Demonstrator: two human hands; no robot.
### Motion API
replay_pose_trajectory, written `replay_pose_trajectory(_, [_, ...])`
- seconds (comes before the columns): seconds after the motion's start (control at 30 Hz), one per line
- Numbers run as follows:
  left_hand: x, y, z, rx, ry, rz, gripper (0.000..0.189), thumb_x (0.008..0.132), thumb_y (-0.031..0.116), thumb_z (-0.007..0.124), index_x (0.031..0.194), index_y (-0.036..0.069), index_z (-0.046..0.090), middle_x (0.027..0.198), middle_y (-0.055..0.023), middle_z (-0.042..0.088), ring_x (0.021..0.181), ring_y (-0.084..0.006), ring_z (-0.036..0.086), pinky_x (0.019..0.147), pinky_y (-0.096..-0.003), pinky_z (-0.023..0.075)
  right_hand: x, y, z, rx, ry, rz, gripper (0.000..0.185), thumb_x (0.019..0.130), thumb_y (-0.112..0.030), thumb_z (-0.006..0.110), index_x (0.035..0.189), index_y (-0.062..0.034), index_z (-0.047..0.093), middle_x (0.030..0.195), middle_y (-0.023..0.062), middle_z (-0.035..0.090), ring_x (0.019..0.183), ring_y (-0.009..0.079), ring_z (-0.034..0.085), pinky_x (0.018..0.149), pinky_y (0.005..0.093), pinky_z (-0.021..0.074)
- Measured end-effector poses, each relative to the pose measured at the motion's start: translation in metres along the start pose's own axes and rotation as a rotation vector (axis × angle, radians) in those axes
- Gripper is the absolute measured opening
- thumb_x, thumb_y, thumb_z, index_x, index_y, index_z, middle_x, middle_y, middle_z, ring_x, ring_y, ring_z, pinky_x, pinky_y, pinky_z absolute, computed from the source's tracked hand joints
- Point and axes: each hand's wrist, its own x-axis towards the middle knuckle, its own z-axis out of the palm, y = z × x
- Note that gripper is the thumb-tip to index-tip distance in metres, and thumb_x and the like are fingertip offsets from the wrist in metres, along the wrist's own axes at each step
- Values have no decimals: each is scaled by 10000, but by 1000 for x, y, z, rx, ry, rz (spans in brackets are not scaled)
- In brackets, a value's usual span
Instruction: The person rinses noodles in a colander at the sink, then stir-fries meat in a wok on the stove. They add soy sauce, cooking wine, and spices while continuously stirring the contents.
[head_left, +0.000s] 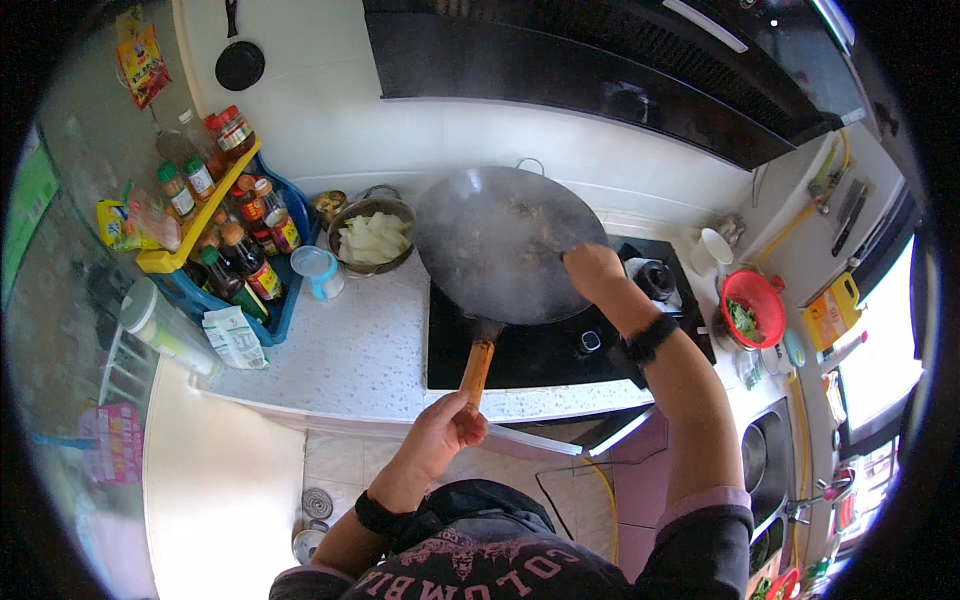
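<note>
A large dark wok (450, 277) sits on the left side of a black glass gas hob (540, 352), with steam rising from it. Browned pieces of food (525, 232) show dimly through the steam. My left hand (442, 431) grips the end of the wok's wooden handle (478, 367), which points toward me. Over the wok's right rim, my right hand (596, 271) is closed around a cooking utensil (558, 254). Steam and my fingers hide most of that utensil, so its exact kind cannot be told.
Left of the wok stand a metal pot (409, 251) of pale sliced vegetable, a lidded jar (316, 271) and a blue rack (281, 326) of sauce bottles. To the right are a second burner (654, 280), a white cup (709, 251), a red basket (772, 304) with greens, and a sink (784, 442).
</note>
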Motion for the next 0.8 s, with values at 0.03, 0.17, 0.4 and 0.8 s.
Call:
replay_pose_trajectory(0.03, [0,1,-1,11,-28,3,302,881,323,528,958,31,527,776,-98,591,711,-189,576,670,-327,478,-6,0,5,-26,-65,-36,163,800,-116,534,859,-44,667,934,146,651,886,273,635,700,368,526])
replay_pose_trajectory(0.17, [2,-3,-2,29,-37,19,338,887,371,516,984,47,519,771,-83,594,725,-163,583,696,-308,484,-31,39,-24,-133,-112,-68,211,782,-130,559,956,-189,663,867,73,654,790,231,631,691,391,506])
replay_pose_trajectory(0.4, [2,-3,-1,42,-48,28,350,884,385,517,964,44,523,770,-83,589,714,-158,576,715,-315,478,-33,64,-118,-90,-323,-96,244,716,-318,666,815,-98,706,741,70,667,661,212,610,616,354,478])
replay_pose_trajectory(0.8, [0,-1,1,23,-2,15,326,875,342,530,963,28,524,778,-98,585,693,-200,564,687,-336,464,-46,57,-84,-300,-109,-17,172,765,-189,601,844,-59,679,895,144,657,867,267,633,711,377,510])
